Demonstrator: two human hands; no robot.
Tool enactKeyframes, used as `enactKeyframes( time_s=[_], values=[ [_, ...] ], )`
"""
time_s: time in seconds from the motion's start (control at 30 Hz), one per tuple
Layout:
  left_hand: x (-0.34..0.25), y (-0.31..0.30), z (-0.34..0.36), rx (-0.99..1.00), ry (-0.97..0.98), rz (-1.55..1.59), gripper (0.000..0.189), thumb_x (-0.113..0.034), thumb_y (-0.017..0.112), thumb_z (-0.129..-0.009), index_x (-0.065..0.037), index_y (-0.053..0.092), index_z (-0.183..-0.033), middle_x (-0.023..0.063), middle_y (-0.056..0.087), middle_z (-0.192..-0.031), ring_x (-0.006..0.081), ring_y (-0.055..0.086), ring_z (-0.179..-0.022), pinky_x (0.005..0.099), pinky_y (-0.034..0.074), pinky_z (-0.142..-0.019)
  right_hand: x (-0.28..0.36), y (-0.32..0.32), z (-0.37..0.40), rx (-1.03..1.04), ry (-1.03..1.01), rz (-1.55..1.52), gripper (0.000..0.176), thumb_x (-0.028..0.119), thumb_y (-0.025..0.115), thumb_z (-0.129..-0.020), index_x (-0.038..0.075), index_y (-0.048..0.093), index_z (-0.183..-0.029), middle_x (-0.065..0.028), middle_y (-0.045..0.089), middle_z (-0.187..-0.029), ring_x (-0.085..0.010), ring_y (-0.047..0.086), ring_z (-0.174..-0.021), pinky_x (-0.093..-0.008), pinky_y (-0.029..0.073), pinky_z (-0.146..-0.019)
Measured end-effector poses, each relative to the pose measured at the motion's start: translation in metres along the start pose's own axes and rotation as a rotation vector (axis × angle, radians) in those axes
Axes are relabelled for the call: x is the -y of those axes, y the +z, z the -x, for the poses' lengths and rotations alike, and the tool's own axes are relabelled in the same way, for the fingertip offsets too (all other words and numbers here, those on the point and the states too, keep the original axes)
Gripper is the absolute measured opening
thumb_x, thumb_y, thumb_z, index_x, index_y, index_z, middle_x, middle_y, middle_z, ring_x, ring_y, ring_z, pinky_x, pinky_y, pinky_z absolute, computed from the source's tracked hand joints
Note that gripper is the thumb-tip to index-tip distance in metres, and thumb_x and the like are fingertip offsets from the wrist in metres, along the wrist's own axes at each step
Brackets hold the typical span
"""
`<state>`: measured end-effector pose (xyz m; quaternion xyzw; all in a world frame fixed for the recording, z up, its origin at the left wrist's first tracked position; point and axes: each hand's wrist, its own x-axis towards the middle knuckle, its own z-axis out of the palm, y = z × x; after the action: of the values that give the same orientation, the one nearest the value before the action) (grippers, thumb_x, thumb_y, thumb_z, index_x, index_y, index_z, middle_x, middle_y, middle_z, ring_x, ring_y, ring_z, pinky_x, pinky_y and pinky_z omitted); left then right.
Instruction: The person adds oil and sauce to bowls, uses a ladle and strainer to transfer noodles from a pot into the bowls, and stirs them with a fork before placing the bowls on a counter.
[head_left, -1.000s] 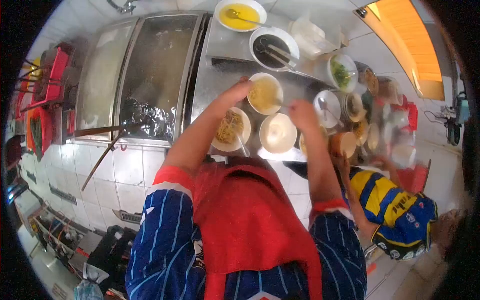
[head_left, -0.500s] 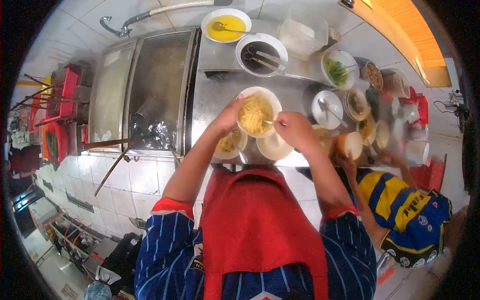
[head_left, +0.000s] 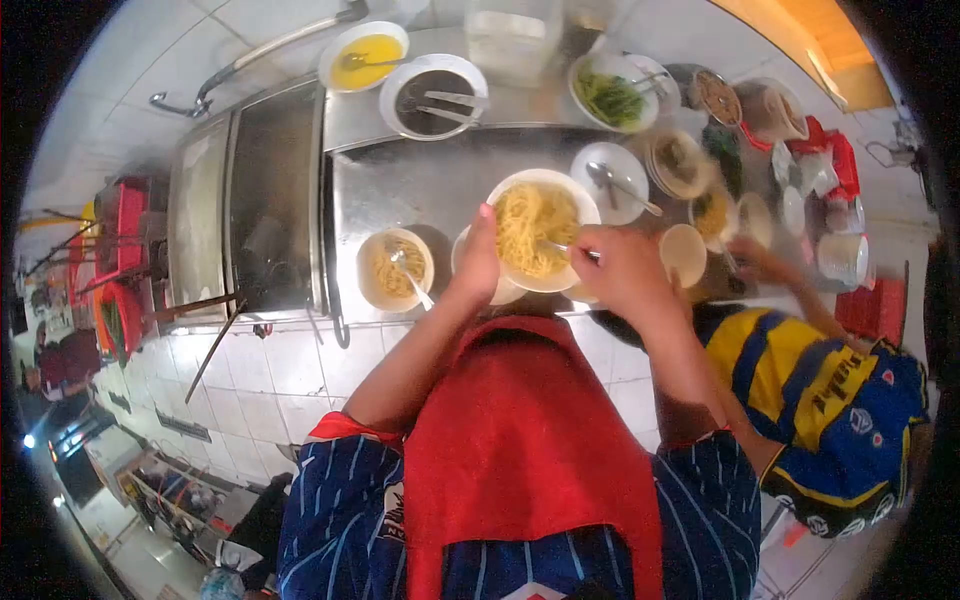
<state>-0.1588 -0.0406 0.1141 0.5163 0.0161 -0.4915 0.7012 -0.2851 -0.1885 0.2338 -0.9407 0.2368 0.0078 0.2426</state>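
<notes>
My left hand [head_left: 482, 255] holds the left side of a white bowl [head_left: 590, 200] of yellow noodles [head_left: 535, 225]. The fingers of my right hand [head_left: 615, 262] are closed round the handle of a metal utensil [head_left: 556, 246], whose far end is among the noodles. To the left, a second bowl [head_left: 364, 285] with noodles and a spoon [head_left: 412, 275] stands on the steel counter [head_left: 360, 185]. Other bowls lie partly hidden under the held one. Just right of my right hand is a light round bowl [head_left: 682, 255] near a co-worker's hand.
A yellow-liquid bowl [head_left: 368, 50], a dark-liquid bowl [head_left: 435, 95] and a bowl of greens [head_left: 610, 95] stand along the back. Vats [head_left: 270, 200] are at left. A co-worker [head_left: 810, 390] stands at right, one hand [head_left: 760, 262] over the counter. A white plate [head_left: 612, 170] holds spoons.
The view has turned rightward. Both my hands and the held noodle bowl have moved right along the counter, away from the second noodle bowl, which now shows fully.
</notes>
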Motion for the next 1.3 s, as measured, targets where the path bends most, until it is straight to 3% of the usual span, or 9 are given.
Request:
enactKeyframes(
  time_s=[0.1,0.17,0.3,0.37,0.5,0.63,0.73,1.07,1.3],
  values=[
    [0.009,0.012,-0.010,0.088,0.050,0.013,0.066,-0.050,0.017,-0.105,0.000,0.040,-0.140,0.0157,0.055,-0.133,0.0245,0.057,-0.121,0.0369,0.045,-0.104,-0.008,-0.030,0.018,0.002,0.094,-0.058,0.017,0.024,0.063,-0.084,0.008,0.065,-0.080,-0.0151,0.065,-0.072,-0.0367,0.064,-0.072,-0.0483,0.048,-0.064],
    [0.014,0.023,-0.011,0.258,0.074,0.142,0.066,-0.050,0.017,-0.105,0.000,0.039,-0.141,0.0157,0.052,-0.136,0.0245,0.054,-0.123,0.0364,0.043,-0.106,-0.022,-0.040,0.026,-0.066,0.108,0.182,0.018,0.024,0.062,-0.085,0.007,0.063,-0.079,-0.0154,0.063,-0.071,-0.0370,0.063,-0.071,-0.0480,0.048,-0.064],
    [0.025,0.065,-0.013,0.256,0.146,0.129,0.071,-0.055,0.015,-0.102,0.000,0.035,-0.142,0.0200,0.052,-0.136,0.0298,0.052,-0.126,0.0417,0.041,-0.110,-0.035,-0.039,0.038,-0.091,0.058,0.005,0.021,0.023,0.062,-0.086,0.006,0.062,-0.075,-0.0161,0.063,-0.071,-0.0369,0.063,-0.071,-0.0484,0.048,-0.064],
    [0.019,0.062,-0.015,0.350,0.138,0.112,0.069,-0.054,0.016,-0.103,0.000,0.035,-0.142,0.0199,0.051,-0.137,0.0291,0.050,-0.128,0.0415,0.040,-0.110,-0.035,-0.056,0.051,-0.094,0.203,0.002,0.020,0.023,0.062,-0.085,0.006,0.062,-0.076,-0.0161,0.063,-0.071,-0.0374,0.063,-0.072,-0.0478,0.049,-0.064],
    [0.041,0.084,-0.016,0.313,0.157,0.096,0.067,-0.052,0.017,-0.104,0.000,0.036,-0.141,0.0206,0.051,-0.135,0.0282,0.051,-0.127,0.0410,0.041,-0.109,-0.054,-0.037,0.059,-0.140,0.175,0.126,0.018,0.023,0.063,-0.085,0.006,0.065,-0.079,-0.0163,0.063,-0.071,-0.0372,0.063,-0.069,-0.0458,0.049,-0.062],
    [0.029,0.088,-0.015,0.263,0.051,0.119,0.066,-0.052,0.017,-0.103,-0.001,0.035,-0.142,0.0195,0.049,-0.138,0.0284,0.050,-0.128,0.0399,0.042,-0.110,-0.040,-0.063,0.076,-0.147,0.340,-0.127,0.019,0.023,0.062,-0.086,0.006,0.065,-0.079,-0.0159,0.065,-0.074,-0.0371,0.064,-0.071,-0.0466,0.050,-0.063],
    [0.040,0.092,-0.015,0.354,0.127,0.078,0.068,-0.053,0.016,-0.103,-0.001,0.036,-0.142,0.0187,0.049,-0.139,0.0285,0.051,-0.127,0.0406,0.043,-0.108,-0.055,-0.053,0.079,-0.118,0.314,0.276,0.019,0.023,0.063,-0.085,0.005,0.065,-0.079,-0.0175,0.065,-0.073,-0.0376,0.064,-0.071,-0.0468,0.050,-0.063],
    [0.051,0.101,-0.011,0.394,0.087,0.104,0.070,-0.055,0.018,-0.102,0.000,0.038,-0.140,0.0184,0.053,-0.134,0.0283,0.053,-0.126,0.0423,0.044,-0.107,-0.058,-0.034,0.075,-0.110,0.339,-0.105,0.019,0.021,0.064,-0.085,0.003,0.064,-0.078,-0.0178,0.064,-0.074,-0.0370,0.063,-0.067,-0.0447,0.047,-0.059],
    [0.046,0.106,-0.014,0.320,0.041,0.074,0.068,-0.054,0.019,-0.103,0.000,0.036,-0.141,0.0188,0.052,-0.136,0.0277,0.052,-0.126,0.0407,0.043,-0.107,-0.061,-0.040,0.085,-0.140,0.382,0.006,0.018,0.021,0.064,-0.085,0.005,0.065,-0.078,-0.0169,0.065,-0.075,-0.0363,0.063,-0.068,-0.0431,0.049,-0.061]
  ],
)
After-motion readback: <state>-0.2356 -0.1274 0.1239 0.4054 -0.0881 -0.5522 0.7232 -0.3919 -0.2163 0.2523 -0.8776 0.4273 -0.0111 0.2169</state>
